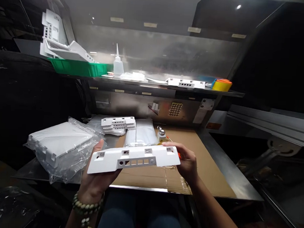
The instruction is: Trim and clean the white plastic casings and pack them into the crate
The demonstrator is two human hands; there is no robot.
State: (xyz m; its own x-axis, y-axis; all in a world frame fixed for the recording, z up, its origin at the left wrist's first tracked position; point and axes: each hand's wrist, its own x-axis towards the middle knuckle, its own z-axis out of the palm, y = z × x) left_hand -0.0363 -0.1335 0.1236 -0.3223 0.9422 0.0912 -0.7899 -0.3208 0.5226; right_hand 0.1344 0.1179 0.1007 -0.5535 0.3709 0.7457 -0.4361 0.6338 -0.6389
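A white plastic housing (138, 159) is held up in front of me, its edge with a row of square port openings turned toward me. My left hand (95, 179), with a beaded bracelet at the wrist, supports its left end from below. At the right end, my right hand (186, 161) grips the housing with fingers over its top edge. Something small and orange-red shows beside the right fingers, partly hidden. Beyond the housing, a small stack of similar white housings (118, 124) lies next to flat clear plastic bags (142, 132). A small metal-topped bottle (162, 135) stands behind my right hand.
Cardboard (210, 166) covers much of the bench. At left sits a plastic-wrapped bundle of white housings (61, 142). The shelf above holds a green bin (78, 68) of white parts, a squeeze bottle (118, 66), another housing (186, 83) and a yellow-orange roll (222, 85).
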